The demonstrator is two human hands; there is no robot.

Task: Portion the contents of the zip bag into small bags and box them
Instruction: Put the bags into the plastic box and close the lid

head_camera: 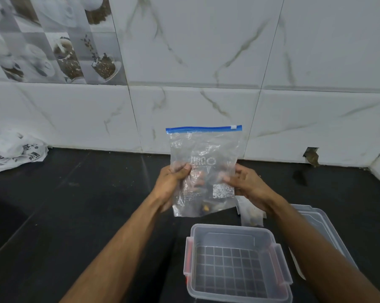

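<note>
Head view, hands: both raised above the counter, each gripping one side of the same bag.
Left hand [176,180]: fingers curled round the left edge of the clear plastic zip bag with a blue seal strip [204,169]; thumb lies on the front face.
Right hand [248,182]: fingers and thumb pinch the bag's right edge at about the same height.
Zip bag: held upright between the hands, in the air above the black stone counter [86,204], in front of the wall; blue strip on top, white slider tab near its right end; strip looks closed.
Bag contents: a few small dark and yellowish pieces settled in the bottom; cannot tell what they are. Printed lettering and a pale square label on the front.
Box: translucent square plastic box with red-hinged latches [237,263] stands open on the counter, just below the bag and between the forearms; a grid pattern shows through its floor.
Lid: translucent plastic lid [318,224] lies flat on the counter to the right of the box, partly under the right forearm.
Small bags: small clear plastic bags [250,213] lie on the counter between the box and the right wrist; some brownish bits inside.
Background: crumpled white printed plastic bag [16,149] at far left against the white marble-pattern tiled wall [206,62].
</note>
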